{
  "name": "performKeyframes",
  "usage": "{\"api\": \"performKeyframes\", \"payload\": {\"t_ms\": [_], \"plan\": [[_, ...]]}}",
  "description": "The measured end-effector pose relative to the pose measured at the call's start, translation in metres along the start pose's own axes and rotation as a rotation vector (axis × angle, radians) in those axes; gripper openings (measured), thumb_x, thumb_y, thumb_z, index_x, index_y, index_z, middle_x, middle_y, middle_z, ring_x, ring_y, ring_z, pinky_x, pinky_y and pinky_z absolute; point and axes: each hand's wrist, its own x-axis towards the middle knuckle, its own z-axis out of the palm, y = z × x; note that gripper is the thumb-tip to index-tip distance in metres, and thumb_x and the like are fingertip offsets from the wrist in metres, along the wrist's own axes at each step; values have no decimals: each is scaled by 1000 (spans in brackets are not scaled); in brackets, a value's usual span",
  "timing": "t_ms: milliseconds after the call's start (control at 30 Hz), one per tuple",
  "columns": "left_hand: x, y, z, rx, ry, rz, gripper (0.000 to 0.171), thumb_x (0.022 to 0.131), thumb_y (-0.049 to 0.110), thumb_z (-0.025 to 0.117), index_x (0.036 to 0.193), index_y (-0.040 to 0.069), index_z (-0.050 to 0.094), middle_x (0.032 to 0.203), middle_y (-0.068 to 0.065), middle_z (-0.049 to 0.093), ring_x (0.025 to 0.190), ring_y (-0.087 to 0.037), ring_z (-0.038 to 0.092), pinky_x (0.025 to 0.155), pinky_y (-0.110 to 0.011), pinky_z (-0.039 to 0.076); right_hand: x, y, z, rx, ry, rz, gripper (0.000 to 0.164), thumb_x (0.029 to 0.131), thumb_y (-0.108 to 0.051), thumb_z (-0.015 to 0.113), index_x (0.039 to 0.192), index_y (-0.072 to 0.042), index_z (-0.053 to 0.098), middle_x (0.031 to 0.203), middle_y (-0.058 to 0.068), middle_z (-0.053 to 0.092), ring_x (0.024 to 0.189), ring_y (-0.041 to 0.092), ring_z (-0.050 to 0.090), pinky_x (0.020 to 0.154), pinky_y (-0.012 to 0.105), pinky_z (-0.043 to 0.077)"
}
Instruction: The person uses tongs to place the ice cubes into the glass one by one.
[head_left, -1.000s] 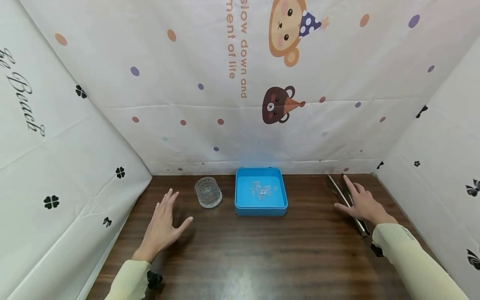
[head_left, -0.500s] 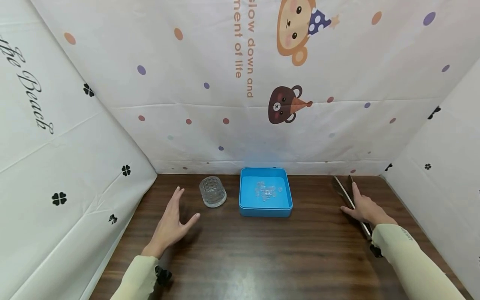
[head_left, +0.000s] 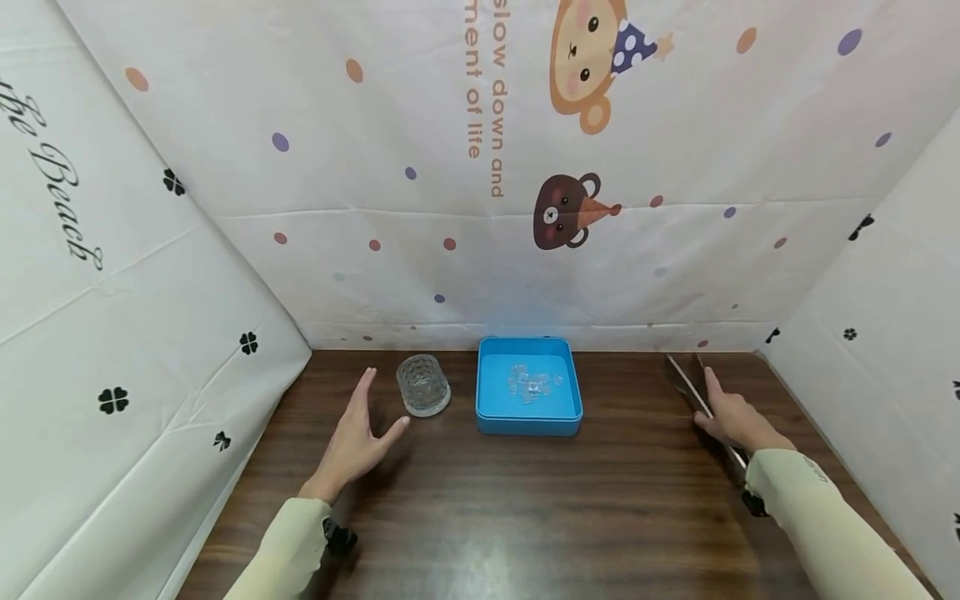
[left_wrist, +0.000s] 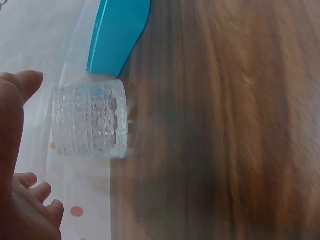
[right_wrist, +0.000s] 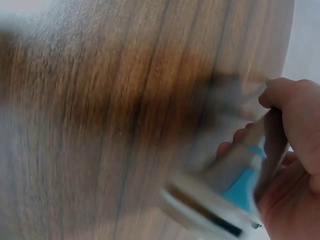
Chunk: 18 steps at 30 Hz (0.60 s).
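Observation:
My left hand [head_left: 352, 442] is held with fingers extended and thumb spread, just left of and nearer than a clear textured drinking glass [head_left: 423, 386]. In the left wrist view the glass [left_wrist: 90, 120] stands beyond the thumb and fingers, with a gap between. At the right my right hand [head_left: 738, 422] grips a pair of metal tongs [head_left: 688, 383], whose two arms point away and stand apart. The right wrist view shows the thumb and curled fingers around the tongs [right_wrist: 200, 202], blurred. Small clear pieces [head_left: 531, 383] lie in a blue tray [head_left: 529, 426] at centre back.
A dark wood-patterned table [head_left: 525, 517] carries everything. White printed cloth [head_left: 375, 275] rises behind the tray and glass, and more cloth walls stand on the left [head_left: 180, 400] and right [head_left: 862, 350].
My left hand has moved right and slightly forward, closer to the glass. The right hand's fingers and thumb have drawn in around the tongs. The head view has shifted slightly.

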Motion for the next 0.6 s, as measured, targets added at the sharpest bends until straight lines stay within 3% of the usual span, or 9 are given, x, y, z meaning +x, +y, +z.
{"api": "performKeyframes", "payload": {"t_ms": [167, 300, 433, 600], "plan": [[12, 6, 6, -18, -11, 16, 105, 93, 41, 77, 165, 11, 8, 169, -17, 18, 151, -39, 27, 114, -61, 32, -5, 1, -4, -20, 46, 10, 90, 102, -16, 57, 153, 15, -11, 99, 38, 60, 80, 44, 65, 68, 58, 52], [19, 4, 12, -38, -17, 0, 105, 93, 43, 76, 165, 11, 8, 169, -17, 18, 151, -38, 28, 115, -61, 32, -13, 3, -6, -83, 142, -46, 75, 101, -16, 58, 150, 18, 12, 108, 44, 57, 89, 55, 63, 67, 62, 52], [25, 3, 16, -61, -26, -36, 104, 93, 44, 75, 165, 9, 9, 169, -18, 18, 150, -39, 29, 115, -60, 32, -20, 3, -9, -138, 217, -85, 51, 102, -17, 58, 134, 15, 36, 94, 31, 62, 77, 46, 64, 57, 57, 49], [33, 4, 18, -96, -32, -88, 103, 92, 44, 76, 165, 8, 11, 168, -18, 20, 149, -40, 30, 115, -61, 32, -24, 3, -16, -150, 232, -64, 44, 104, -23, 57, 136, 2, 40, 92, 28, 64, 66, 38, 62, 49, 51, 45]]}}
